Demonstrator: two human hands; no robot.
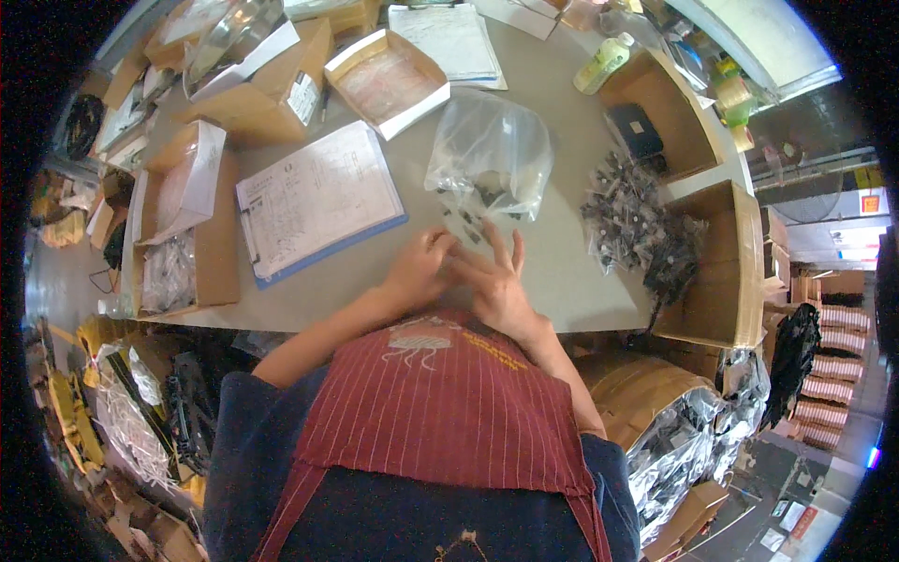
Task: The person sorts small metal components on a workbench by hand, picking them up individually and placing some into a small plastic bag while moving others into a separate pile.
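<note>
Nearside of clear bag [494,150]: we're handling small parts [475,231], apparently. Left hand [418,268] curled, right hand [498,288] part-spread; can't tell if gripping. Next calls for fine pinch.

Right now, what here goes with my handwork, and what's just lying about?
Likely in use:
small dark pieces near your fingers
clear bag beyond them
heap of bagged pieces

Apparently lying about:
pale green bottle
paper stack
shallow box
</note>
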